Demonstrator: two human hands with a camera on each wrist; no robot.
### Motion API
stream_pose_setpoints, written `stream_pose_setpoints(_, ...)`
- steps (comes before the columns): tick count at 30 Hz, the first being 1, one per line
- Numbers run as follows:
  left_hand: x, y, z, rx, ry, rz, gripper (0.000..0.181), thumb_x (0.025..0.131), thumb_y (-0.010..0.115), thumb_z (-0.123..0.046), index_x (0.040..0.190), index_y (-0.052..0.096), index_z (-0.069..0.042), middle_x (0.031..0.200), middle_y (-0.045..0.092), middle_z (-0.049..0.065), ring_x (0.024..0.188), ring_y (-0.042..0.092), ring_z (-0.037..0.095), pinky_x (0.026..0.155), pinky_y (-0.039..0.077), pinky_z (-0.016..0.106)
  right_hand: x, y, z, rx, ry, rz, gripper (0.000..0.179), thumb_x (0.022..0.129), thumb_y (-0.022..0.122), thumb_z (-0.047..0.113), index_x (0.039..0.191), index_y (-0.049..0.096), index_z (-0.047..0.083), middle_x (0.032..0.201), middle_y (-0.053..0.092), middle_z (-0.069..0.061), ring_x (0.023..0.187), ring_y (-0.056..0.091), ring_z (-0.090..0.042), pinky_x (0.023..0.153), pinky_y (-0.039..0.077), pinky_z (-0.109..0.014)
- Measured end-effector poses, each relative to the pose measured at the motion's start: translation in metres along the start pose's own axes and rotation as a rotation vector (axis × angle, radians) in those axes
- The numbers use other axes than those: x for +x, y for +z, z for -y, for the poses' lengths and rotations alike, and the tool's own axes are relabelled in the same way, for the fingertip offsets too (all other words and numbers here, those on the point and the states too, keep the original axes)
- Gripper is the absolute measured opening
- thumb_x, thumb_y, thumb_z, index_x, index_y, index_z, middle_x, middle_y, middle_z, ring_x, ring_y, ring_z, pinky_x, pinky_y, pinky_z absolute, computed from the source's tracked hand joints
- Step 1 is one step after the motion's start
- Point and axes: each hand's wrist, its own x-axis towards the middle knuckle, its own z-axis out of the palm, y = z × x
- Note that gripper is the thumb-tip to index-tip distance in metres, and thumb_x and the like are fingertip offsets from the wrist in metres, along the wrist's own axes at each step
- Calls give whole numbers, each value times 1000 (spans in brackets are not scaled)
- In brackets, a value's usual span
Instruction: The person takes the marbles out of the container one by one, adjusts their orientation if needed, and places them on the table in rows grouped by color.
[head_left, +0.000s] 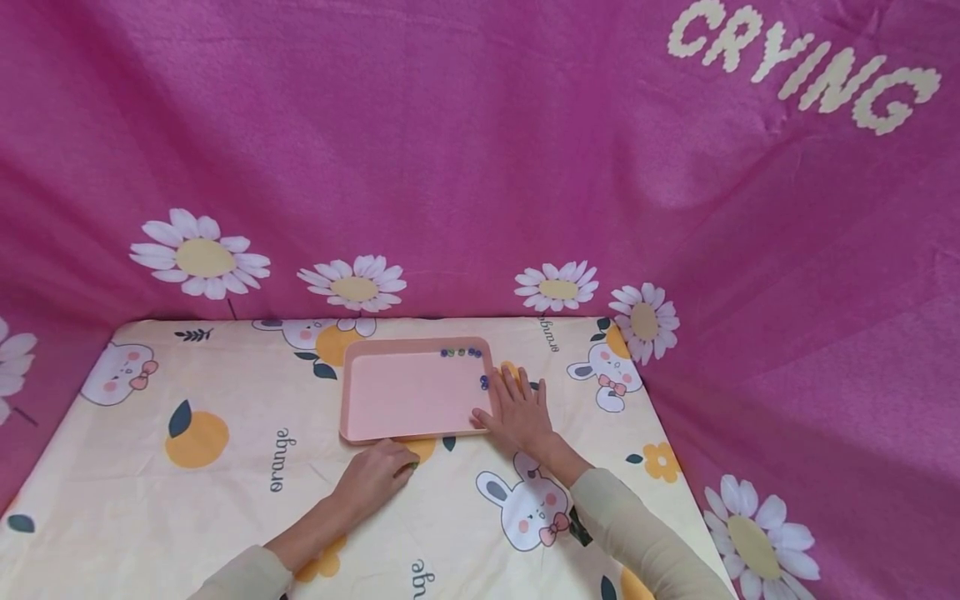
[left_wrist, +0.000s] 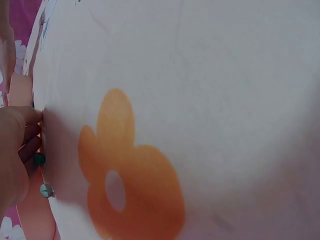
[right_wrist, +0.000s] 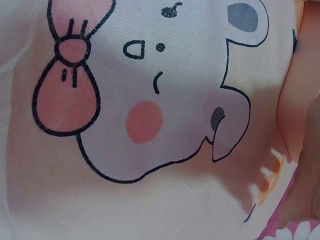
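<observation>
Seven shiny blue and green glass marbles (head_left: 461, 352) in at one to three o'clock, looks like two left: one round green marble (left_wrist: 39, 159) and one pale clear marble (left_wrist: 46, 190) outside the single shallow pink tray (head_left: 412, 396) at six. Left hand (head_left: 377, 472) fingers look clamped on the green; right hand (head_left: 519, 414) fingers are spread at three.

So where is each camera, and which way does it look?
Head: on the person's head, looking forward and down at the pink tray and tablecloth; the left hand, right hand and sleeves show.
Left wrist: on that wrist, looking down at an orange flower print and two marbles; the left hand shows at the left edge.
Right wrist: on that wrist, looking down at a bunny print; part of the right hand shows at the right edge.
Head and left wrist both show the tray and left hand.
</observation>
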Motion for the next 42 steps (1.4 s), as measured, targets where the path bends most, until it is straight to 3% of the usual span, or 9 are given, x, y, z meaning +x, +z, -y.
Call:
stream_pose_setpoints(17, -1, 2, -1, 48, 19, 0, 14, 83, 80, -14, 97, 79, -17, 96, 72, -3, 90, 63, 15, 79, 54, 31, -1, 6, -2, 20, -15, -53, 88, 93, 42, 69, 160, 23, 14, 163, 21, -12, 148, 17, -41, 111, 11, -70)
stream_pose_setpoints(42, -1, 2, -4, 0, -60, 20, 21, 86, 77, -14, 108, 75, -14, 105, 70, 0, 101, 62, 19, 90, 52, 37, 0, 0, 0, 38, -2, 3, 90, 94, 40, 71, 161, 16, 16, 165, 17, -11, 149, 13, -40, 113, 6, -69)
